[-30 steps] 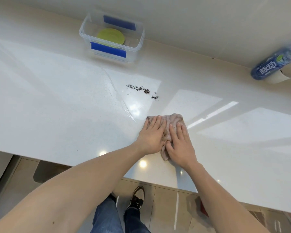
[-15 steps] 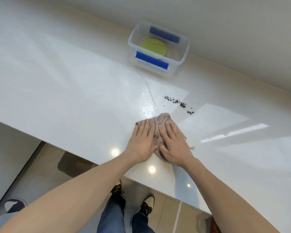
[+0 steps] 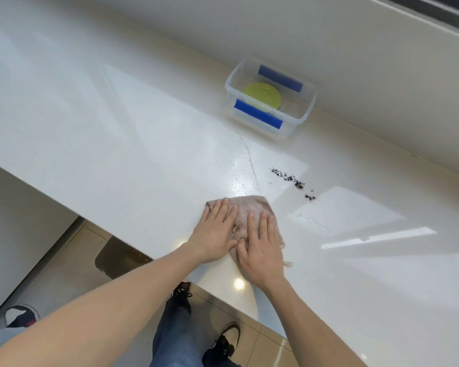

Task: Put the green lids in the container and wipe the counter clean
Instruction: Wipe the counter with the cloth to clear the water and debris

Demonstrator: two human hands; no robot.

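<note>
White table, both hands flat on a cloth near the frame's centre.
Left hand and right hand press open-palmed, gripping nothing; wiping toward the crumbs could smear them.

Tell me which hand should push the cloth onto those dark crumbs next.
Right, probably. The right hand lies flat on the cloth on the side nearer the dark crumbs, which sit up and to the right. The left hand presses the far side.

counter: glossy, smooth | container: clear plastic | rag: cloth
</note>
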